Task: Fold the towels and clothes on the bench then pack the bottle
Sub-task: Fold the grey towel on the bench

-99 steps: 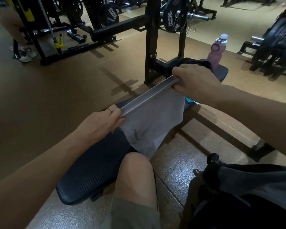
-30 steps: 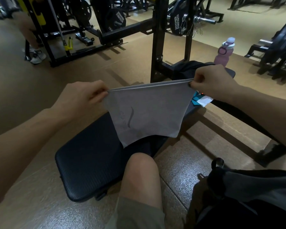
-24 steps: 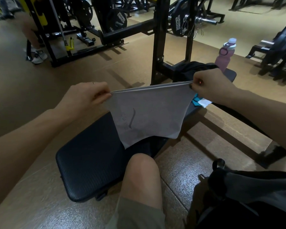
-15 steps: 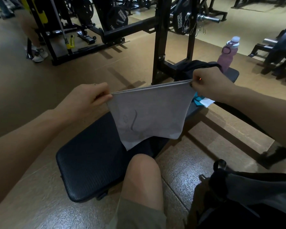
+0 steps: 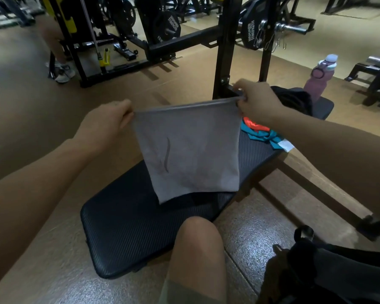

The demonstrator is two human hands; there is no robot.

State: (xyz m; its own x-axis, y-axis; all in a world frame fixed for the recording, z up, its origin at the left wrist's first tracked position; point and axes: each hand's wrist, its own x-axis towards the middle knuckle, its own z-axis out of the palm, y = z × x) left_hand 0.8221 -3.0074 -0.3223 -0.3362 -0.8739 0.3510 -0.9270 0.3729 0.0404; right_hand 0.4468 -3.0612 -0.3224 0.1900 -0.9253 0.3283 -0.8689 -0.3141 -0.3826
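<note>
Towel (image 5: 191, 150), pinched at its top corners by the left hand (image 5: 105, 126) and right hand (image 5: 256, 102), is now held squarer and higher above the surface (image 5: 127, 227) than a second ago; laying down is judged next

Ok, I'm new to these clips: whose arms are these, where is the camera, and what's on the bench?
No machine here. A person wears a camera on the head, looking down at their own arms and knee. The left hand and right hand each pinch a top corner of a grey towel, which hangs stretched between them over the black bench. On the bench behind it lie teal and orange clothes and a dark garment. A pink bottle stands at the far end. A dark bag sits at the lower right.
</note>
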